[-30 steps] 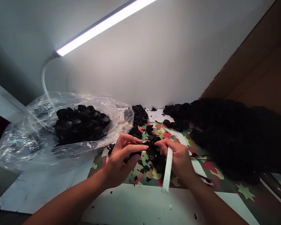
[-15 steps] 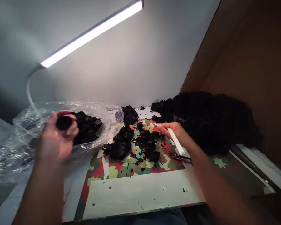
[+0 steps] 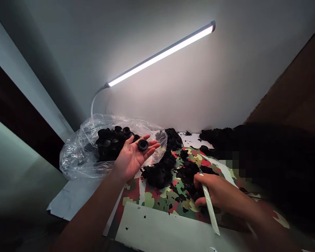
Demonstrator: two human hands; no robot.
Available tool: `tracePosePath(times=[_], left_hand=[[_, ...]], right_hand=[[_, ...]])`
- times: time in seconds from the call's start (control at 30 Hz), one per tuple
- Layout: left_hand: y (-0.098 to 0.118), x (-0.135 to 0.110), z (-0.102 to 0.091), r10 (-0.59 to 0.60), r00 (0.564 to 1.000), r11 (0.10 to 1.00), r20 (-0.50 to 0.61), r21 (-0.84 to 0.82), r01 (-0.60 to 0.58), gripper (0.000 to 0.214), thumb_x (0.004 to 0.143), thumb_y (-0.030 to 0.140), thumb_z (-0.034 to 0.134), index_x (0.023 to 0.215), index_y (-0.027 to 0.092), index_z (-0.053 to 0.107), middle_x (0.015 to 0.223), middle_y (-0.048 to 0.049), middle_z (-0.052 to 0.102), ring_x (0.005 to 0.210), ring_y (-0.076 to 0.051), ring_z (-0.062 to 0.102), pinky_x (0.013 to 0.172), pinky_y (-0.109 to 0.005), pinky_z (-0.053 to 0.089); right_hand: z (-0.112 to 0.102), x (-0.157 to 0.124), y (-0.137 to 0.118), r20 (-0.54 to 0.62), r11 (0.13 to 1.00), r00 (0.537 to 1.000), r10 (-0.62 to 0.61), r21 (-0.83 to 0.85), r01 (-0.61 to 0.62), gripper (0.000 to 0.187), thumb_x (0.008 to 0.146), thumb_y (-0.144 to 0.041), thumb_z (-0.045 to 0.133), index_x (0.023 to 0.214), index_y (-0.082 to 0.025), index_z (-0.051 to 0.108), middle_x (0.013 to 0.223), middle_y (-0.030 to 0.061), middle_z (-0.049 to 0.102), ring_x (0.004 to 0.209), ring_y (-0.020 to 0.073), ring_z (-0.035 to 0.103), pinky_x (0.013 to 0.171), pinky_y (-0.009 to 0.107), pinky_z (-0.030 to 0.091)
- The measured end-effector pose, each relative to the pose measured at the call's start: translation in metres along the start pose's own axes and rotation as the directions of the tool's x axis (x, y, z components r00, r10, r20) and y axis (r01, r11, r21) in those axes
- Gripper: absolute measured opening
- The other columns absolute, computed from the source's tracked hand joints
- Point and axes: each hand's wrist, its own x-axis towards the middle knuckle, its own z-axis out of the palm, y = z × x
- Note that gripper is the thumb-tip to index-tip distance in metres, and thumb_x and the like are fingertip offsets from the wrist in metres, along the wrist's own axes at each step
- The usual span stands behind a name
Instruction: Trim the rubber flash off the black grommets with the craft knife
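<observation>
My left hand (image 3: 132,156) lies palm up with its fingers spread, and one small black round part (image 3: 142,144) rests on the fingers. It hovers beside a clear plastic bag (image 3: 78,154) filled with several black round parts (image 3: 110,141). My right hand (image 3: 216,194) is closed round a thin white stick tool (image 3: 209,208), its knuckles resting on a camouflage-patterned mat (image 3: 149,199) among heaps of black scraps (image 3: 157,173).
A lit bar lamp (image 3: 160,54) on a bent white neck stands over the bench. A large dark pile of black parts (image 3: 252,154) fills the right side. A white sheet (image 3: 162,232) lies at the near edge. A brown cardboard wall (image 3: 301,87) rises at right.
My left hand, closed on a black part near the bag before, has opened palm up with the part lying on its fingers. My right hand has dropped onto the mat with the stick.
</observation>
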Motion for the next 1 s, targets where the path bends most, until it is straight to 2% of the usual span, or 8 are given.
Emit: tracePosePath(times=[0.13, 0.23, 0.33, 0.43, 0.6, 0.7, 0.8, 1.0], left_hand=[[-0.003, -0.002, 0.0, 0.0, 1.0, 1.0, 0.02, -0.003, 0.0, 0.05, 0.103, 0.034, 0.035, 0.141, 0.0, 0.042, 0.126, -0.0313, 0.063, 0.121, -0.038, 0.063, 0.094, -0.036, 0.058], [-0.015, -0.004, 0.002, 0.016, 0.997, 1.0, 0.07, 0.002, -0.016, 0.047, 0.099, 0.023, 0.04, 0.14, 0.0, 0.045, 0.126, -0.0293, 0.063, 0.125, -0.038, 0.061, 0.104, -0.04, 0.053], [-0.034, -0.008, 0.002, 0.01, 0.984, 1.0, 0.179, 0.025, -0.014, 0.04, 0.099, 0.019, 0.048, 0.137, 0.003, 0.052, 0.121, -0.0225, 0.067, 0.13, -0.036, 0.056, 0.112, -0.044, 0.045], [-0.056, -0.01, 0.001, -0.04, 0.967, 0.998, 0.253, 0.055, 0.026, 0.036, 0.101, 0.029, 0.057, 0.133, 0.012, 0.061, 0.113, -0.0147, 0.07, 0.128, -0.035, 0.058, 0.106, -0.043, 0.049], [-0.084, -0.008, -0.004, -0.073, 0.968, 0.989, 0.241, 0.142, 0.039, 0.046, 0.09, 0.041, 0.075, 0.129, 0.018, 0.068, 0.119, -0.0137, 0.069, 0.101, -0.021, 0.066, 0.087, -0.027, 0.053], [-0.093, -0.006, -0.005, -0.109, 0.975, 0.982, 0.193, 0.176, 0.075, 0.051, 0.082, 0.04, 0.083, 0.127, 0.021, 0.07, 0.118, -0.0124, 0.07, 0.094, -0.018, 0.066, 0.087, -0.027, 0.052], [-0.099, -0.006, -0.006, -0.155, 0.977, 0.971, 0.148, 0.205, 0.123, 0.06, 0.075, 0.041, 0.089, 0.129, 0.024, 0.069, 0.108, -0.0098, 0.072, 0.092, -0.018, 0.067, 0.086, -0.028, 0.052], [-0.106, -0.005, -0.01, -0.08, 0.991, 0.918, 0.107, 0.395, 0.032, 0.056, 0.074, 0.038, 0.09, 0.124, 0.026, 0.069, 0.111, -0.0058, 0.063, 0.083, -0.017, 0.067, 0.075, -0.026, 0.052]], right_hand=[[0.001, 0.001, -0.001, -0.03, 0.999, 1.0, -0.001, 0.035, 0.002, 0.028, 0.069, -0.034, 0.083, 0.077, -0.023, 0.059, 0.076, -0.0005, 0.064, 0.067, 0.0178, 0.054, 0.057, 0.027, 0.036], [0.002, 0.005, 0.001, -0.141, 0.976, 0.99, -0.018, 0.213, 0.048, 0.034, 0.082, -0.055, 0.069, 0.08, -0.023, 0.06, 0.073, 0.0019, 0.062, 0.065, 0.0188, 0.053, 0.057, 0.029, 0.039], [0.002, 0.004, -0.005, -0.345, 0.902, 0.937, -0.044, 0.39, 0.186, 0.063, 0.091, -0.079, 0.036, 0.107, -0.024, 0.063, 0.072, 0.0023, 0.059, 0.06, 0.0179, 0.049, 0.055, 0.03, 0.039], [0.003, -0.001, -0.02, -0.501, 0.837, 0.865, -0.014, 0.468, 0.285, 0.078, 0.093, -0.08, 0.017, 0.12, -0.023, 0.064, 0.072, 0.0022, 0.055, 0.063, 0.0179, 0.049, 0.059, 0.032, 0.042], [0.01, -0.008, -0.041, -0.631, 0.808, 0.773, 0.068, 0.489, 0.329, 0.05, 0.105, -0.054, 0.029, 0.117, -0.026, 0.068, 0.079, 0.0034, 0.059, 0.075, 0.0184, 0.055, 0.072, 0.033, 0.047], [0.021, -0.008, -0.046, -0.619, 0.703, 0.772, 0.145, 0.614, 0.36, 0.026, 0.1, -0.047, 0.052, 0.113, -0.025, 0.059, 0.087, 0.0038, 0.069, 0.078, 0.0189, 0.064, 0.074, 0.034, 0.053], [0.029, -0.008, -0.05, -0.583, 0.602, 0.796, 0.162, 0.698, 0.388, 0.018, 0.098, -0.041, 0.059, 0.099, -0.024, 0.051, 0.101, 0.0078, 0.075, 0.086, 0.0209, 0.07, 0.079, 0.036, 0.057], [0.022, -0.01, -0.059, -0.57, 0.744, 0.821, -0.031, 0.535, 0.399, 0.017, 0.095, -0.03, 0.061, 0.081, -0.022, 0.056, 0.116, 0.0084, 0.072, 0.107, 0.0227, 0.068, 0.09, 0.037, 0.053]])
